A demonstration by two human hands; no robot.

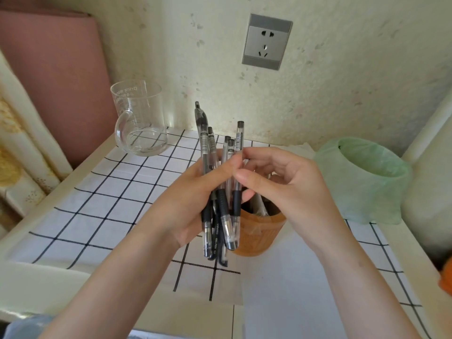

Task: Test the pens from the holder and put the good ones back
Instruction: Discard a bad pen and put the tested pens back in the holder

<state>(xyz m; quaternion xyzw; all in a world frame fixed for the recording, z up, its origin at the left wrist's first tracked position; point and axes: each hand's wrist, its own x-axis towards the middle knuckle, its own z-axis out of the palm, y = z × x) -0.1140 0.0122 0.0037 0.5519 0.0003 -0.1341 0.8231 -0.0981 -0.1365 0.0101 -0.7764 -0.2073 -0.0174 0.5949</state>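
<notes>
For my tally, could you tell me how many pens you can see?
5 pens, all bunched in the left hand over the brown holder; more may hide behind.

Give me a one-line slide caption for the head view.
Left hand grips a bundle of pens over the brown holder while the right hand pinches the rightmost pen.

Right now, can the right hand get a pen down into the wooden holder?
Probably yes. The right hand hovers just above the holder, its fingers pinching one pen; the left hand and its bundle of pens cross only the holder's left rim.
</notes>
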